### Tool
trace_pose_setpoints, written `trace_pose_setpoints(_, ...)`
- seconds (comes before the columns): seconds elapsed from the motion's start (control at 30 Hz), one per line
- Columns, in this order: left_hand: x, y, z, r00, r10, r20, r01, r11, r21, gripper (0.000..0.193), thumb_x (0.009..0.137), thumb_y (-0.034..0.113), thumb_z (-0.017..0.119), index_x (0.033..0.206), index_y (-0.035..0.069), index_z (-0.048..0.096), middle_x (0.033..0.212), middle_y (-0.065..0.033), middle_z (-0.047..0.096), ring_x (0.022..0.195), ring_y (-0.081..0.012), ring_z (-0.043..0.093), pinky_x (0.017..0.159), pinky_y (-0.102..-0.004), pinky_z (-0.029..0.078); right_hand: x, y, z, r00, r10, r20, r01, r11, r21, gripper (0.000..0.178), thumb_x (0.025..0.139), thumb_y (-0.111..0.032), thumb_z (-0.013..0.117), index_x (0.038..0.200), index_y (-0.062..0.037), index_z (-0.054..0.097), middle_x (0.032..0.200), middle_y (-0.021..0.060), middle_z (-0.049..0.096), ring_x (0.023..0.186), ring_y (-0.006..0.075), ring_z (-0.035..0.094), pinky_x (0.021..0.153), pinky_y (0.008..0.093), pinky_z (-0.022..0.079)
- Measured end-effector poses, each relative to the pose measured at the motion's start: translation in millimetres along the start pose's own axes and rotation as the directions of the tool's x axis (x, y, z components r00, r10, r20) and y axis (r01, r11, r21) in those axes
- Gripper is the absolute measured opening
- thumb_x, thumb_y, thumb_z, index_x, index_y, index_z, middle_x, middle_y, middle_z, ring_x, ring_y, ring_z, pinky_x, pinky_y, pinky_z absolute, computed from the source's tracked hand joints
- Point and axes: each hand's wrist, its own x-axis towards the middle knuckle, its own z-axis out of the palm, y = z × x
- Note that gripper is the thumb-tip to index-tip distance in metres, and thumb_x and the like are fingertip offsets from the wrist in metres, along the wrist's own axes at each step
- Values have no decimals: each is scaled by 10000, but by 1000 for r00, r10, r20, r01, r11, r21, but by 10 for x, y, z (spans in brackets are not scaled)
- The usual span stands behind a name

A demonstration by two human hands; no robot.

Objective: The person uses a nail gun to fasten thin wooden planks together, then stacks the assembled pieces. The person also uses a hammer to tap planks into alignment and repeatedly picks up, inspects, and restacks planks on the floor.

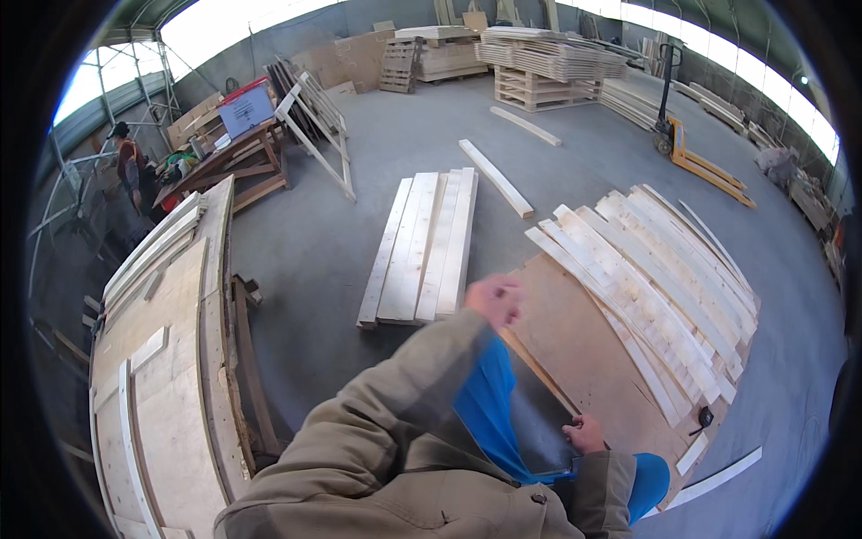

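My left hand is raised in front of me, between the stacked boards and the brown plywood tabletop. It is a little blurred, with its fingers curled in; whatever they hold, if anything, does not show. My right hand is at the tabletop's near edge with its fingers bent closed, and I cannot make out what is in them. Pale wooden planks lie side by side across the right part of the tabletop. Near their lower end sits a black tape measure. Several boards lie stacked low beyond my left hand.
A long plywood-topped bench with loose strips runs along my left. Single beams lie on the floor ahead. Farther off are pallets of boards, a yellow pallet jack, a wooden frame and another person.
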Motion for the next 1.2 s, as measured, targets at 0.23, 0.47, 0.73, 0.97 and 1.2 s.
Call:
trace_pose_setpoints(0.23, -1016, -1457, 970, 789, -131, 600, -333, 730, 597, 186, 911, 252, 705, 1039, 120, 734, 907, -116, 732, 853, -278, 710, 737, -425, 578, -18, -59, 157, 984, -118, 131, 122, 992, -24, 433, 814, -126, 817, 1152, 87, 651, 866, 186, 741, 683, 220, 725, 631, 360, 592)
trace_pose_setpoints(0.47, -1176, -1528, 990, 792, -197, 578, -317, 676, 666, 305, 902, 215, 705, 1188, 114, 678, 1020, -180, 754, 1003, -398, 720, 829, -492, 576, 163, 79, 308, 987, -36, 155, 48, 996, -74, 413, 804, -156, 868, 1080, 75, 665, 830, 176, 738, 657, 219, 733, 591, 360, 590)
trace_pose_setpoints(0.73, -1241, -1524, 848, 691, -450, 566, -338, 490, 803, 354, 856, 159, 740, 1170, 42, 626, 1087, -214, 725, 1034, -413, 697, 857, -498, 557, 629, 49, 762, 789, -578, 210, 614, 732, -295, 220, 813, -157, 777, 954, -18, 681, 925, 243, 710, 909, 448, 694, 764, 473, 561)
trace_pose_setpoints(0.97, -1294, -1544, 766, 773, -440, 458, -211, 502, 839, 382, 842, 172, 752, 1177, 28, 637, 1085, -224, 721, 1073, -425, 684, 897, -520, 544, 709, 4, 945, 749, -621, 232, 659, 733, -169, 207, 810, -155, 760, 962, -27, 706, 912, 223, 706, 905, 440, 688, 772, 475, 558)
trace_pose_setpoints(1.2, -1267, -1615, 758, 750, -420, 511, -235, 553, 800, 301, 860, 164, 720, 1125, 28, 677, 1122, -222, 727, 1076, -423, 688, 901, -514, 547, 772, 108, 841, 745, -587, 317, 662, 592, -460, 214, 746, -137, 790, 939, -56, 743, 929, 202, 689, 923, 414, 678, 786, 479, 555)
